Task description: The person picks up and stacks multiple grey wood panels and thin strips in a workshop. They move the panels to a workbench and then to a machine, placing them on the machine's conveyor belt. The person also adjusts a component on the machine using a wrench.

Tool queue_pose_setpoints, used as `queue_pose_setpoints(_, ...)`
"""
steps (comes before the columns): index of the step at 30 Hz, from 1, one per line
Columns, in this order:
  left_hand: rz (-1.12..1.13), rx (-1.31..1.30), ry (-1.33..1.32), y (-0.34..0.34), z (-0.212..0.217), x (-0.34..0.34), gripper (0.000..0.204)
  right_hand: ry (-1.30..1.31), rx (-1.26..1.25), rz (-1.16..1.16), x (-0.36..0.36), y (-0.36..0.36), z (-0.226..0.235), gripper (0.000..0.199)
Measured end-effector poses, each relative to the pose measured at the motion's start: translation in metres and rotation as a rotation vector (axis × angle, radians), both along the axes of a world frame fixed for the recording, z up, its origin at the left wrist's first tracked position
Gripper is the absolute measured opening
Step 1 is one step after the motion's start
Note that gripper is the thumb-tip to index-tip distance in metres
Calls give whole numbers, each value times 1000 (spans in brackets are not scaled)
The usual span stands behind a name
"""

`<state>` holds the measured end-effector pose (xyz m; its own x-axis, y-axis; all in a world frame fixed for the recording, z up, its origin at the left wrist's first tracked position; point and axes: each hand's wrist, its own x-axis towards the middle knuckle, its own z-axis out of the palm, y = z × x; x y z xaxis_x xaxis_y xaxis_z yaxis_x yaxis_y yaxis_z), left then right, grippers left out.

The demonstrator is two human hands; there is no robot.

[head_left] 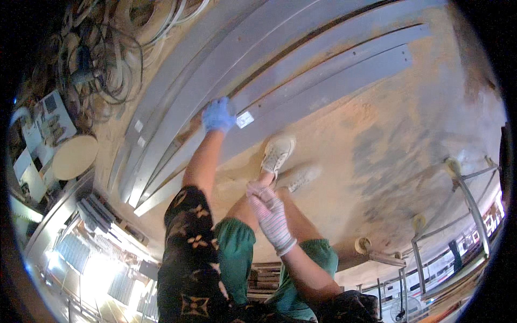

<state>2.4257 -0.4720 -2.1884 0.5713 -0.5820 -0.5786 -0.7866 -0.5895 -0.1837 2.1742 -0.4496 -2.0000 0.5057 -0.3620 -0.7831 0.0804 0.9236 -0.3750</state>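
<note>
Tangled cables [102,67] lie beside long grey boards [247,54] on the floor [328,126], the blue-gloved left hand [218,114] rests on the boards, fingers partly bent, grip not determinable, near a white label [245,119], and the striped-gloved right hand [269,212] has fingers curled, contents not visible, near a white shoe [278,153].

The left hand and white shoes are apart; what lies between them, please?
The head view shows a labelled grey panel, then tan floor, between the left hand and white shoes.
</note>
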Motion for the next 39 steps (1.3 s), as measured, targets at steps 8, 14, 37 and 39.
queue_pose_setpoints(8,-110,-241,-218,-2,68,58,69,-34,17,-32,1,-26,15,29)
queue_pose_setpoints(14,-237,-231,96,-45,38,-33,76,-38,23,-7,-17,-50,25,29)
queue_pose_setpoints(37,73,-8,255,-87,-15,-98,81,-149,56,-108,-75,-96,-2,34)
queue_pose_setpoints(39,78,68,235,-91,-13,-101,82,-168,81,-117,-77,-94,-1,33)
